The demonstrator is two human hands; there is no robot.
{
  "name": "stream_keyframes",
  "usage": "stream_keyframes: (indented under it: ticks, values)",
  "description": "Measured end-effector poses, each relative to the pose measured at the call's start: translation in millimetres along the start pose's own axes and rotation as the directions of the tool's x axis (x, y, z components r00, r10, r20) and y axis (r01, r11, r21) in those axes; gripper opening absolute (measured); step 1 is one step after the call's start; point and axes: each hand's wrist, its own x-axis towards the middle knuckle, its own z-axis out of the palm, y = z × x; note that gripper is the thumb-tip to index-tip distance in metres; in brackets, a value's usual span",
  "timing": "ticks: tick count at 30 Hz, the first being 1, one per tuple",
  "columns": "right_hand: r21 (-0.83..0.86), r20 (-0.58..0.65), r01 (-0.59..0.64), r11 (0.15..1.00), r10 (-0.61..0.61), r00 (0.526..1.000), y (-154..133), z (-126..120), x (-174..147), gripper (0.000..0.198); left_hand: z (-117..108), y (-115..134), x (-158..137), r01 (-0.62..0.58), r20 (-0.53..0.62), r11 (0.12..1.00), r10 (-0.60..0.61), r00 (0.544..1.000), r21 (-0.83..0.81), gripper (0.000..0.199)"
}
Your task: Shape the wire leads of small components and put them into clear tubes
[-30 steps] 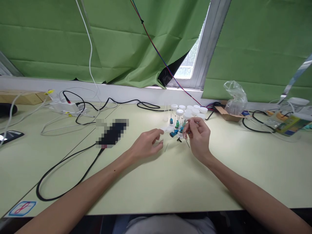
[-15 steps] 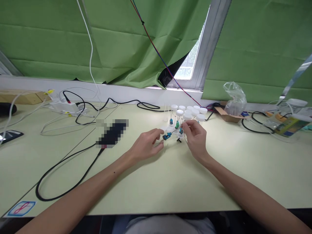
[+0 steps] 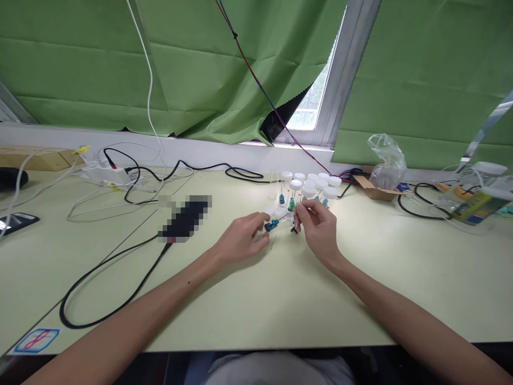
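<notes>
On the left, my left hand (image 3: 244, 235) curves its thumb and fingers around what looks like a clear tube (image 3: 261, 236), whose outline is faint. A small blue part (image 3: 271, 225) with thin metal leads lies tilted at those fingertips. My right hand (image 3: 319, 227) pinches the far end of the leads between thumb and fingers. Behind the hands stands a cluster of clear tubes with white caps (image 3: 308, 189), several holding blue or green parts such as the green one (image 3: 291, 205). A small black piece (image 3: 294, 230) is on the table beside my right fingertips.
A clear uncapped tube (image 3: 274, 183) stands left of the cluster. Farther right are a cardboard box (image 3: 377, 192) with a plastic bag (image 3: 385, 160) and a tilted labelled container (image 3: 481, 206). A black cable (image 3: 64, 305) loops across the left table, near a pixelated object (image 3: 186, 219).
My right hand has shifted slightly left and down, and the blue part has moved left, closer in between my left fingers. My left hand has stayed nearly still.
</notes>
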Motion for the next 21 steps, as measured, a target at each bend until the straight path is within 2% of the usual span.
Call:
stream_keyframes:
  ticks: [9, 21]
  values:
    - [0.015, 0.017, 0.008, 1.0, -0.008, 1.0, 0.0, 0.5, 0.3, 0.02, 2.4, 1.2, -1.7, -0.033, -0.025, 0.999, 0.033, 0.999, -0.009, 0.026]
    - [0.005, -0.002, -0.043, 0.999, 0.043, 0.999, 7.8, 0.1, 0.1, 0.023, 4.6, 2.8, -3.2, -0.007, -0.035, 1.0, 0.007, 0.999, 0.018, 0.026]
